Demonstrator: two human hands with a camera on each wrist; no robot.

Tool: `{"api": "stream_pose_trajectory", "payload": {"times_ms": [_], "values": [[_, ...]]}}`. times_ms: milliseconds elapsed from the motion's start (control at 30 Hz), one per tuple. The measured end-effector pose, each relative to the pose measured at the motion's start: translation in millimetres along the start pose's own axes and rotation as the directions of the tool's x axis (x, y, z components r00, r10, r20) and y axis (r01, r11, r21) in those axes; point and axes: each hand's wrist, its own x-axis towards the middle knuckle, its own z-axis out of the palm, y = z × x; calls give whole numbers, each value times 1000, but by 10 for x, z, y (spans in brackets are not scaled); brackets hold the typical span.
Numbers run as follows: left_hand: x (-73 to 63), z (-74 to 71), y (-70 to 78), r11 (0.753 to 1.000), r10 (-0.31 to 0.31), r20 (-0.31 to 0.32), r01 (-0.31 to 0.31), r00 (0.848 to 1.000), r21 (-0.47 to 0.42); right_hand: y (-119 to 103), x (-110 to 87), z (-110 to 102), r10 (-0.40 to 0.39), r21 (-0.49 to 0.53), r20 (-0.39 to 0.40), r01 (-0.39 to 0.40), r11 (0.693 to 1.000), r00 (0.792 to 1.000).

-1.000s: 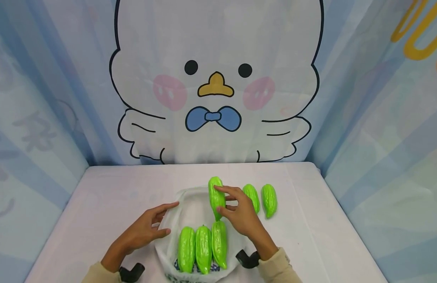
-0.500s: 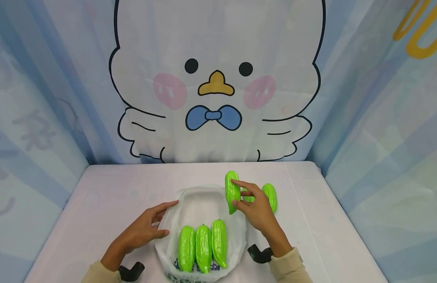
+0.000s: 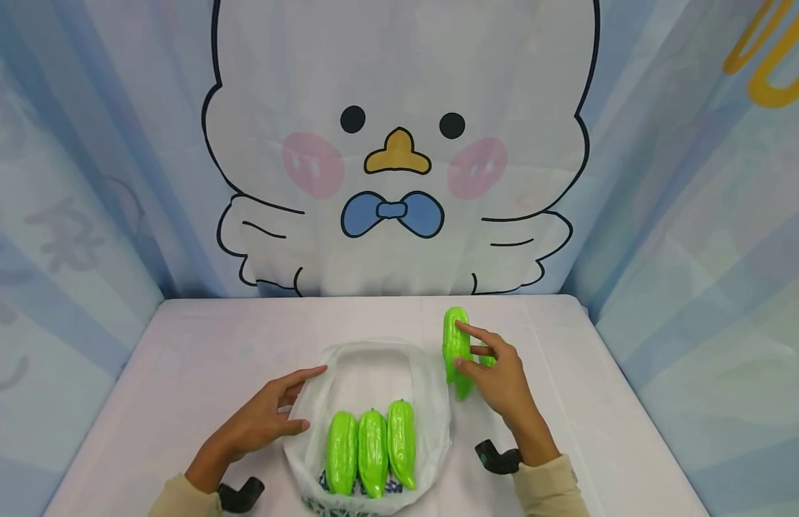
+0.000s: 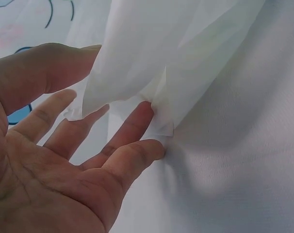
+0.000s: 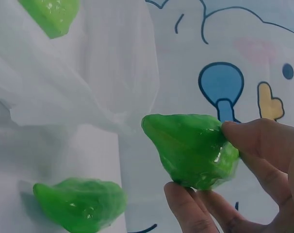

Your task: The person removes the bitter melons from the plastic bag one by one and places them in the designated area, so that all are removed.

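Note:
My right hand (image 3: 505,377) pinches a glossy, bright green bitter melon (image 3: 455,341) between thumb and fingers, upright, to the right of a white plastic bag (image 3: 433,420). In the right wrist view the held melon lies sideways, its narrow end pointing left. Behind it and my hand, two more melons are mostly hidden in the head view; one melon (image 5: 81,204) shows below in the right wrist view. Three melons (image 3: 372,452) lie side by side in the bag. My left hand (image 3: 260,416) touches the bag's left side, fingers (image 4: 130,128) spread and fairly straight against the thin plastic.
A white cloth covers the table (image 3: 212,345), which meets a printed curtain (image 3: 399,266) with a cartoon bird at the back. Side curtains (image 3: 709,287) hang left and right. Black wrist cameras (image 3: 498,457) sit at both wrists.
My right hand has carried the melon rightward from above the bag to beside it, in front of the melons on the right. The left hand has stayed at the bag's side.

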Motion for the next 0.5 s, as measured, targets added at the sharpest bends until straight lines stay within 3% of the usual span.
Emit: {"api": "stream_pose_trajectory", "payload": {"times_ms": [500], "values": [[3, -4, 6, 1000, -15, -2, 15, 1000, -2, 193, 64, -487, 77, -34, -61, -79, 996, 995]]}}
